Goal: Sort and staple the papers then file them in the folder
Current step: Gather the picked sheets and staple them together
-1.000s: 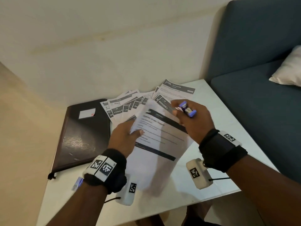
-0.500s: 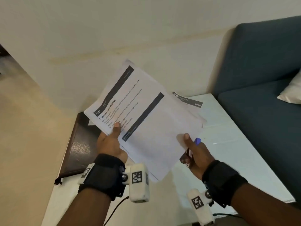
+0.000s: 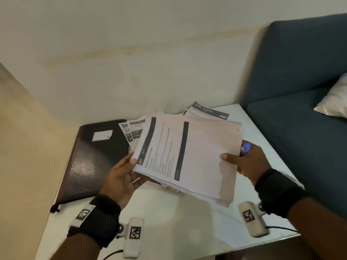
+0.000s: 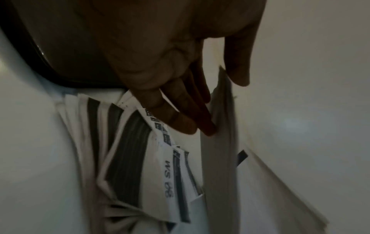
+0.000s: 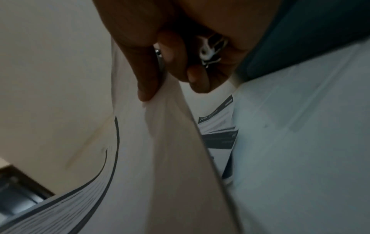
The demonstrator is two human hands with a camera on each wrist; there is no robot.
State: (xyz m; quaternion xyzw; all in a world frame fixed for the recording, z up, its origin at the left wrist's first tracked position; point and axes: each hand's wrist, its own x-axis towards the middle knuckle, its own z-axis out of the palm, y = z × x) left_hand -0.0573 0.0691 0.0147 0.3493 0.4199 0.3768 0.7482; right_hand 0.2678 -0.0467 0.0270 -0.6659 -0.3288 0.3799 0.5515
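A stack of printed papers (image 3: pixel 199 158) hangs nearly flat just above the white table (image 3: pixel 187 231), held at both ends. My left hand (image 3: pixel 134 169) pinches its left edge, thumb on top, fingers (image 4: pixel 186 120) underneath. My right hand (image 3: pixel 231 160) pinches the right edge with the thumb (image 5: pixel 146 88) while its curled fingers keep a small blue stapler (image 3: pixel 247 147) with metal parts (image 5: pixel 212 49) in the palm. More papers (image 3: pixel 135 132) lie fanned on the table beneath, partly hidden. A dark brown folder (image 3: pixel 90 162) lies closed at the left.
Another sheet with a dark header (image 3: pixel 208 111) lies at the table's far edge by the wall. A blue sofa (image 3: pixel 300 119) with a white pillow (image 3: pixel 334 98) stands close on the right. The table's near edge runs below my wrists.
The paper stack, held up and tilted half a second ago, has come down almost flat over the table. The right hand now pinches its right edge.
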